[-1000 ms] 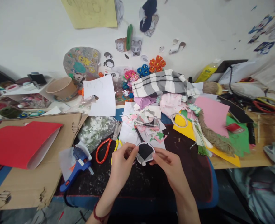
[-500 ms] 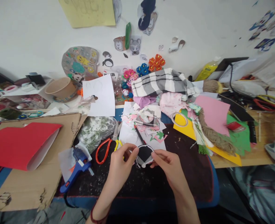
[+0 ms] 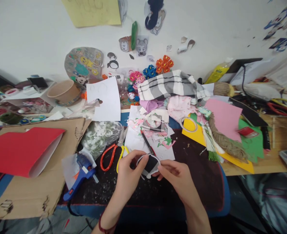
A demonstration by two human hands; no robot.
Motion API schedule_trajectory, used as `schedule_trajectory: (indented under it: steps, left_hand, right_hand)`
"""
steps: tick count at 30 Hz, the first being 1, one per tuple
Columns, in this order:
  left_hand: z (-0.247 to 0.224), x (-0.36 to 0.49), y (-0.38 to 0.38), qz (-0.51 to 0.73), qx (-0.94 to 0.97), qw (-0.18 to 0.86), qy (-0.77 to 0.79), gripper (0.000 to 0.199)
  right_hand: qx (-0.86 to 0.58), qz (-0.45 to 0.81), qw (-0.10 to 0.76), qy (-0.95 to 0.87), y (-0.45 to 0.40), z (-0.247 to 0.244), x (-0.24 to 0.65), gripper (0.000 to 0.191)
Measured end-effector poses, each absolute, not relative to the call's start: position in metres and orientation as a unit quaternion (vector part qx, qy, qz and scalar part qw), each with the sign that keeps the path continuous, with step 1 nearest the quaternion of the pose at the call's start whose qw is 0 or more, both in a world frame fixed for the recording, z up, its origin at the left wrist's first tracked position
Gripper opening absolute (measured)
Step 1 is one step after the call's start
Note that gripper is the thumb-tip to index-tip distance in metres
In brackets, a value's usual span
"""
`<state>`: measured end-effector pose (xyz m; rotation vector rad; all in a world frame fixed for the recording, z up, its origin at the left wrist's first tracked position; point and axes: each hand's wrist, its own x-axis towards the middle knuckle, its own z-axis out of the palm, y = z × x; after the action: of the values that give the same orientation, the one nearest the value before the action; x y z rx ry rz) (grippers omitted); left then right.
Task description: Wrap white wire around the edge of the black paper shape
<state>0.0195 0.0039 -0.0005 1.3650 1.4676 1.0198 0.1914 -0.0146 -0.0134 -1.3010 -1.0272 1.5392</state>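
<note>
Here, above the near edge of our bench point(image 3: 197, 191), our left hand point(image 3: 131, 169) and right hand point(image 3: 176, 174) pinch a round black-and-grey cutout point(image 3: 151, 164) by its pale rim; likely light, thin and easily creased, it suits fingertip holds at opposite edges.

I saw a white wall point(image 3: 45, 29) behind the table point(image 3: 199, 185), and the light on it was pale and soft. A yellow sheet point(image 3: 92, 13) hung high there, with small animal pictures point(image 3: 141, 46) to the right of it. The table had a dark top with blue edge; a wooden surface point(image 3: 241, 169) showed at right. The floor point(image 3: 83, 226) below was greyish.
</note>
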Motion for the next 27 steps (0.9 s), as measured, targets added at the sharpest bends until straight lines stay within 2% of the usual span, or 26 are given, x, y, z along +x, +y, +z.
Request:
schedule_trajectory:
  steps: [17, 27]
  left_hand:
    - [0.0002, 0.0201, 0.0016, 0.427, 0.578, 0.35, 0.601, 0.015]
    - [-0.0048, 0.0205, 0.0028, 0.435, 0.55, 0.374, 0.606, 0.015]
  right_hand:
    - [-0.483, 0.667, 0.41, -0.393, -0.0137, -0.0185, 0.1899, 0.031]
    - [-0.541, 0.605, 0.395, -0.431, -0.0139, -0.0209, 0.1896, 0.035]
